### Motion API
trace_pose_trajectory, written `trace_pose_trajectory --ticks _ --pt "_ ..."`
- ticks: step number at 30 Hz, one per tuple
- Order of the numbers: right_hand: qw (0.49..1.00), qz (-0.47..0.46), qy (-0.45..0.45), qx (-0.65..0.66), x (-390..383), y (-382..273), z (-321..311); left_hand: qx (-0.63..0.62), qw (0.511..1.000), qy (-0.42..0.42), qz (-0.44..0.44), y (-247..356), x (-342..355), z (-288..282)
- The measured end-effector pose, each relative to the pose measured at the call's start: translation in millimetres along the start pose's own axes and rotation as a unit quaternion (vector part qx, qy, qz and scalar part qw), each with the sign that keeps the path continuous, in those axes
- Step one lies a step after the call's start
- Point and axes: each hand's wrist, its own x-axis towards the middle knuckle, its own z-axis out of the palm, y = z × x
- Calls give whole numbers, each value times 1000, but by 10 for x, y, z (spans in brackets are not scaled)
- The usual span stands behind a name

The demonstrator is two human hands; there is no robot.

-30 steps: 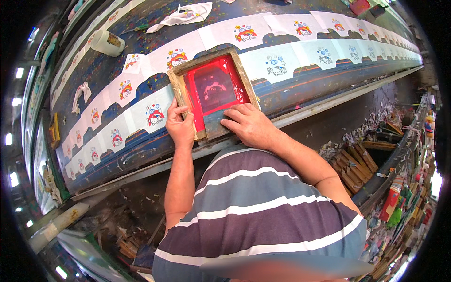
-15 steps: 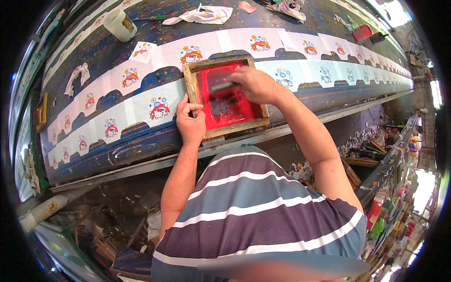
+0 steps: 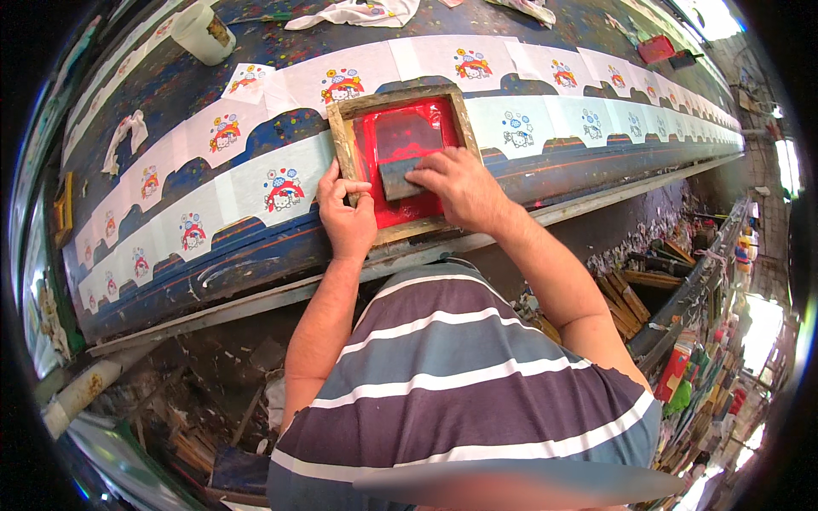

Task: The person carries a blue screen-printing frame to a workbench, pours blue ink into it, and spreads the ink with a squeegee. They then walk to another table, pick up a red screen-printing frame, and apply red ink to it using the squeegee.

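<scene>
A wooden-framed printing screen (image 3: pixel 395 95), its mesh smeared with red ink, lies on the long dark table in front of me. My left hand (image 3: pixel 348 215) is closed on the left side of the frame, near its lower corner. In my right hand (image 3: pixel 464 189) is a grey squeegee (image 3: pixel 397 181), pressed to the lower part of the mesh. The screen rests over the near row of white fabric pieces. Left of it, a fabric piece (image 3: pixel 312 166) bears a cartoon print with a red arc; right of it, another piece (image 3: pixel 487 146) shows the print without red.
A stained white tub (image 3: pixel 204 34) stands at the far left, and a crumpled rag (image 3: pixel 128 140) lies below it. A red container (image 3: pixel 656 48) sits at the far right. Wooden pieces (image 3: pixel 626 302) lie below the table's near edge rail (image 3: pixel 545 209).
My right hand has drawn the squeegee down the mesh toward me, from the upper middle to the lower part. My left hand stays on the frame. The view has shifted slightly.
</scene>
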Motion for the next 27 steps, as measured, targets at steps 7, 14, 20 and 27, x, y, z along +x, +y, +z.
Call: trace_pose_trajectory --ticks 7,14,20,27 --pt "999 22 -38 23 -339 -399 -99 -13 1000 12 1 23 15 35" --pt "991 44 12 123 -606 -408 -139 27 999 13 20 3 17 28" --pt "943 208 196 168 -1064 -199 -113 43 998 9 37 -2 40 -10" --pt "880 206 180 388 -1553 175 -126 21 998 24 48 339 -50 246"
